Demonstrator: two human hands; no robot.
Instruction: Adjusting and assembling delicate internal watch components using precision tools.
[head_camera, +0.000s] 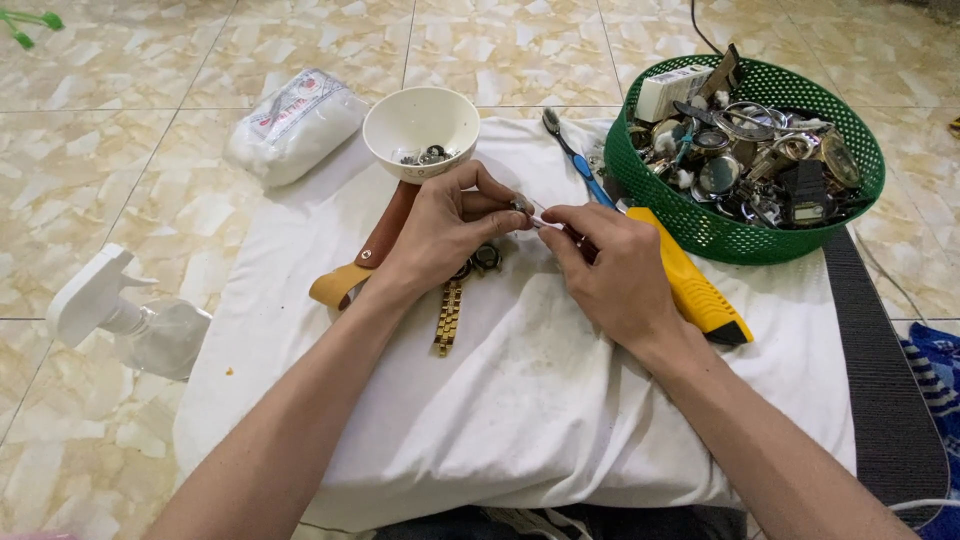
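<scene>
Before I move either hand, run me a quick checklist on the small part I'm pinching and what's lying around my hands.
1. Left hand pinches the small metal part: ok.
2. Right hand holds a thin tool up to that part: ok; its tip is too small to judge.
3. Gold watch band lies flat on the white cloth under the left wrist: ok.
4. White bowl upright, small parts inside: ok.
5. Yellow utility knife touches the right hand; blade state: cannot tell.
6. Green basket is heaped with watch parts above its rim: not ok.

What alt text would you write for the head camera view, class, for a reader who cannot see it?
Left hand pinches a small metal part while the right hand holds a thin tool to it, over a white cloth bearing a gold watch band, white bowl and green basket of watches.
</scene>
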